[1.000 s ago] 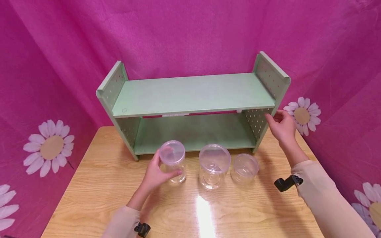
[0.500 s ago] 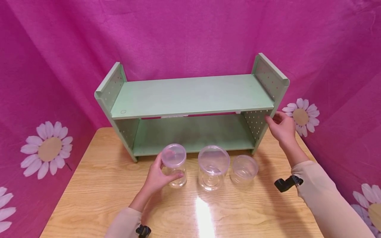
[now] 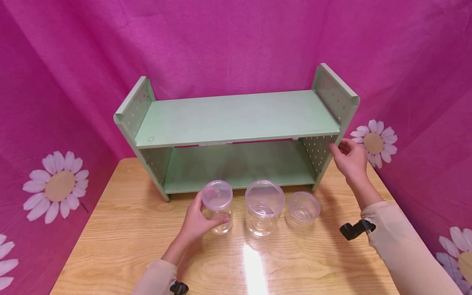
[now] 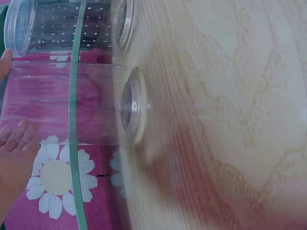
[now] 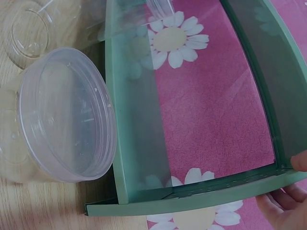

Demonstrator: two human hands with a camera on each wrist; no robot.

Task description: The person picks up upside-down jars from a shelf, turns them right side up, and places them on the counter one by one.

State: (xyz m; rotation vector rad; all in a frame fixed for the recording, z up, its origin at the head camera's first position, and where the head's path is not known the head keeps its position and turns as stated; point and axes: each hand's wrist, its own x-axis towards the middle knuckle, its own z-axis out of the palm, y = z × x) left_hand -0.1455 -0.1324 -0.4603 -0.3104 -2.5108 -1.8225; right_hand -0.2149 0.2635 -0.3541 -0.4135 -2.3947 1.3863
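A tall clear lidded jar [image 3: 217,196] stands upright at the left of a row in front of a green two-tier shelf [image 3: 236,116]. My left hand [image 3: 199,219] grips this jar from its left, thumb in front and fingers behind. In the left wrist view the jar [image 4: 72,103] lies sideways across the picture, its base at the tabletop. My right hand [image 3: 350,157] pinches the front edge of the shelf's right side panel. The right wrist view shows the thumb inside that panel [image 5: 230,191] and the fingers outside.
A wider clear jar [image 3: 263,209] and a short clear jar [image 3: 303,209] stand to the right of the held one, close to the shelf's lower front edge. Pink cloth [image 3: 236,45] with daisies surrounds the wooden table [image 3: 121,237].
My left hand has brought the tall jar slightly to the right, nearer the wide jar. My right hand stays on the side panel. The head view has shifted a little.
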